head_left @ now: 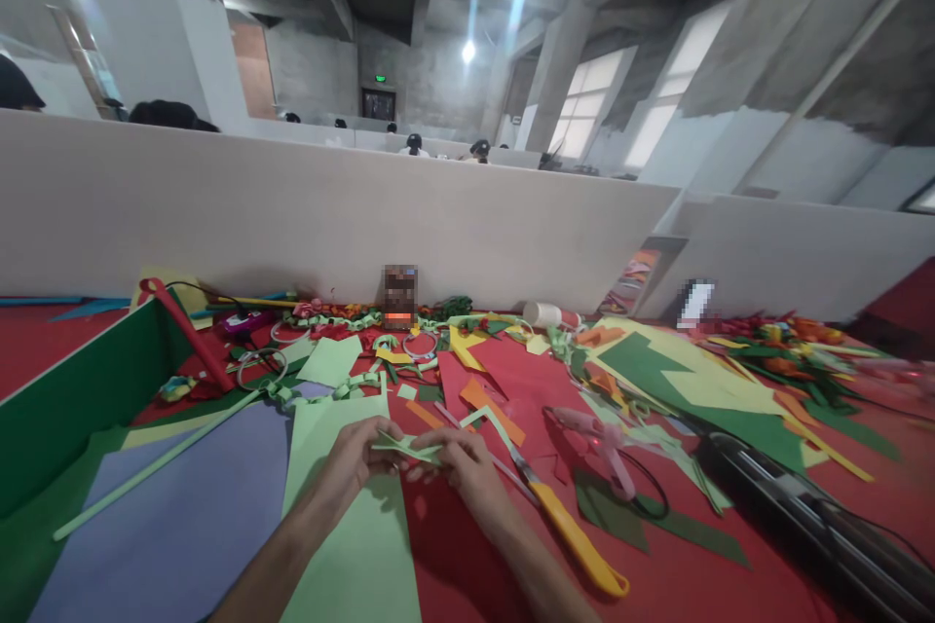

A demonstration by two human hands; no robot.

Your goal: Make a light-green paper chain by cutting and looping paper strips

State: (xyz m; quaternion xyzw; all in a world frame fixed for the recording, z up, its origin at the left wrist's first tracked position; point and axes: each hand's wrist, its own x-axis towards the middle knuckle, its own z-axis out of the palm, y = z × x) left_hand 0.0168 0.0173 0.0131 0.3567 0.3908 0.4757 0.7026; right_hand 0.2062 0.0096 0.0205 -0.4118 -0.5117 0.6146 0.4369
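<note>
Forearms rise from the bottom edge; we find left hand and right hand both pinching green paper at lower centre. We judge a light, even hold best, edges matched, clear of the yellow tool, lower right.

We see matt paper in the pale green strip and purple sheet; smooth plastic in the yellow handle and pink glue gun; glossy plastic (or so it looks) on the black device.
</note>
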